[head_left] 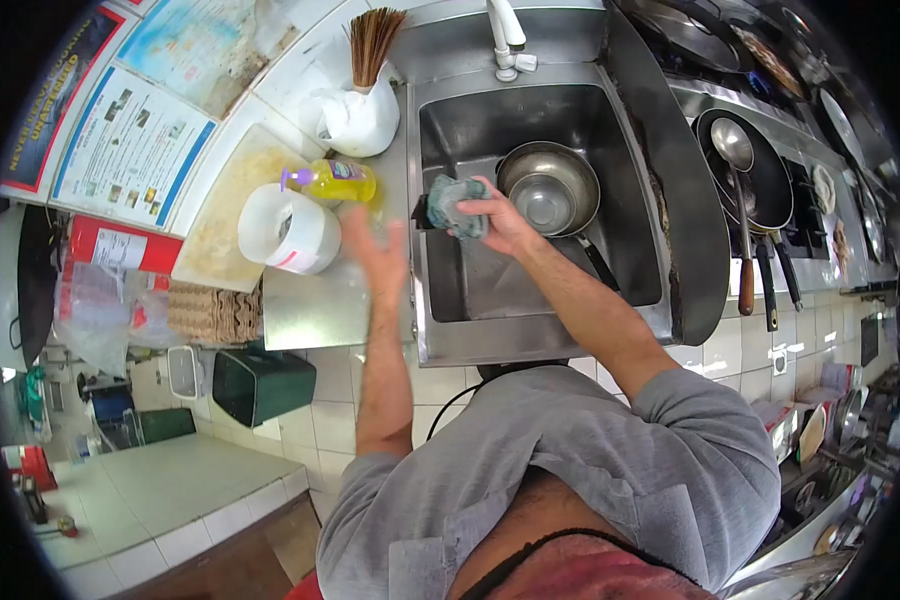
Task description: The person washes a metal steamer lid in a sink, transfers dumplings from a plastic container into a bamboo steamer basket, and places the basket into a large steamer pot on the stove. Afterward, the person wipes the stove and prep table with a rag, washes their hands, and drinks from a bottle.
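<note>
My right hand is closed around a grey-green scrubbing pad, held over the left side of the sink. Beside the pad is a small black piece that I cannot make out. My left hand, blurred by motion, has its fingers apart over the steel counter; nothing shows in it. Close to it are a yellow soap bottle with a purple pump and a white tub. In the sink lies a metal pan with a dark handle, a smaller steel bowl inside it.
The white tap rises behind the sink. A bundle of stiff bristles stands in a white container at back left. Right of the sink's raised steel side are a black wok and a ladle on the stove.
</note>
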A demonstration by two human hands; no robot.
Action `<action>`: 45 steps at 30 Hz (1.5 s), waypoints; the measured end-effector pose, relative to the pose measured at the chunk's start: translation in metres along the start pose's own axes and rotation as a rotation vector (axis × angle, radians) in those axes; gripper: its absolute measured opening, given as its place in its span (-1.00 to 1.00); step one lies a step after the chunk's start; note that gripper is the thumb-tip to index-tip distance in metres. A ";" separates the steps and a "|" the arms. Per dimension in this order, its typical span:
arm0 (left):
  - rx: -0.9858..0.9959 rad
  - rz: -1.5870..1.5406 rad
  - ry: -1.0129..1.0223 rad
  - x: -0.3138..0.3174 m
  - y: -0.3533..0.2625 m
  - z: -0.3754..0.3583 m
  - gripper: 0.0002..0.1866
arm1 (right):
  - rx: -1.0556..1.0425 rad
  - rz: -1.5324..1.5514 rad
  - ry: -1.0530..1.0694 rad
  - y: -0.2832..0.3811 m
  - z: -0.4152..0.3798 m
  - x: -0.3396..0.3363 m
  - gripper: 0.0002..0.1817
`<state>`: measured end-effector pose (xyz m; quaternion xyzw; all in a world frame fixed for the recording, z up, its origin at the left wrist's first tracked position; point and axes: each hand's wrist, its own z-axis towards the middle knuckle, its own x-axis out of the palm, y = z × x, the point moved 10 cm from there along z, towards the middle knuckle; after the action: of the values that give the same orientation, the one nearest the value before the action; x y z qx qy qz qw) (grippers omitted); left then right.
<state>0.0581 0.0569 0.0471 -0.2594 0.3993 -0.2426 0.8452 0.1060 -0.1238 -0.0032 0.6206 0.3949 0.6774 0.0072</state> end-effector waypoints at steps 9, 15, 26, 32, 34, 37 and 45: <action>-0.793 -1.038 0.488 0.146 -0.030 -0.092 -0.54 | 0.059 -0.153 -0.155 0.001 -0.054 -0.057 -0.56; -0.453 -0.583 0.244 0.053 0.000 -0.025 -0.53 | 0.154 -0.592 -0.090 -0.017 -0.063 -0.074 -0.45; -0.118 0.173 -0.448 -0.186 0.064 0.080 -0.58 | 0.213 -0.292 -0.722 -0.039 -0.066 -0.219 -0.88; 0.129 0.480 -0.422 -0.139 0.021 0.059 -0.62 | 0.196 -0.287 -0.646 -0.056 -0.038 -0.213 -0.81; 0.215 0.388 -0.299 -0.108 0.018 0.038 -0.59 | 0.196 -0.309 -0.598 -0.056 -0.031 -0.219 -0.78; 0.170 0.321 0.180 -0.030 0.051 -0.019 -0.44 | 0.175 -0.361 -0.627 -0.042 -0.040 -0.245 -0.77; -0.362 0.761 0.499 0.062 0.105 -0.028 -0.10 | 0.060 -0.650 -1.197 0.007 -0.059 -0.393 -0.68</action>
<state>0.0923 0.0900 -0.0684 -0.1717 0.6918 0.1019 0.6940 0.1500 -0.3558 -0.3225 0.7382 0.5078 0.1694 0.4105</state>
